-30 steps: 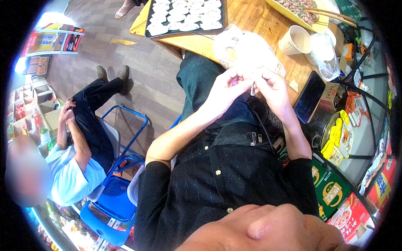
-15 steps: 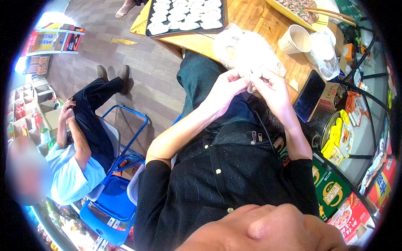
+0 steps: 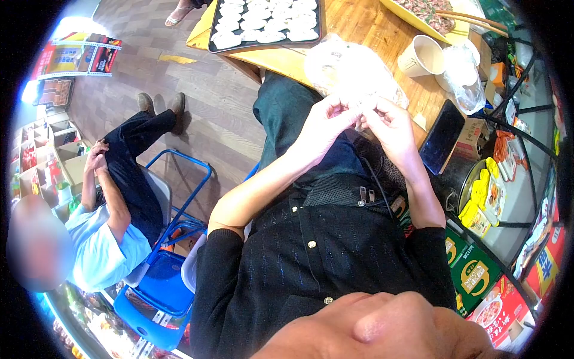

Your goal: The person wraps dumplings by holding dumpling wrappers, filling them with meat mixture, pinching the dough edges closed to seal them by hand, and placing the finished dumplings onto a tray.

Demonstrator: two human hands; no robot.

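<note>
My left hand [image 3: 327,127] and my right hand [image 3: 388,127] meet in front of me at the table edge, fingertips pinched together. Between them is a small whitish dumpling [image 3: 359,124], mostly covered by the fingers. Just beyond my hands lies a clear plastic bag [image 3: 353,66] with pale contents, washed out by glare. Rows of white dumplings [image 3: 263,24] fill a dark tray [image 3: 320,27] at the far left of the table. A yellow container [image 3: 412,22] at the far right holds minced meat filling [image 3: 427,12], with chopsticks [image 3: 472,19] resting across it.
On the wooden table [image 3: 376,30] stand a paper cup [image 3: 421,57] and a crumpled plastic bag [image 3: 466,84]. A dark phone [image 3: 442,137] lies by my right forearm. Shelves with packets are on the right. A seated person [image 3: 113,221] and a blue chair [image 3: 158,287] are on the left.
My fingers have shifted slightly around the dumpling, and less of it shows now. The table items stay where they were.
</note>
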